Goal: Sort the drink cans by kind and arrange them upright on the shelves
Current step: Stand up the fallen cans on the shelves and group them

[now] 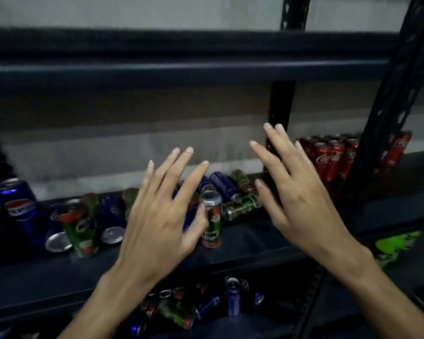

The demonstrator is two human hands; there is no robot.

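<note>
Two bare hands are reaching over a dark metal shelf [242,243], fingers spread wide, neither gripping anything. Left hand [157,214] is hovering palm-down, its thumb touching an inverted green Milo can [212,223]; right hand [296,199] is tilting beside it. Red Coca-Cola cans [328,157] are standing grouped at right; blue Pepsi cans [20,206] and more Milo cans are lying jumbled.

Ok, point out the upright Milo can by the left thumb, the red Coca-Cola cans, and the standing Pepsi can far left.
Milo can [212,223]: head view, label mid-body.
Coca-Cola cans [328,159]: head view, front can's logo.
Pepsi can [20,206]: head view, round logo.
</note>
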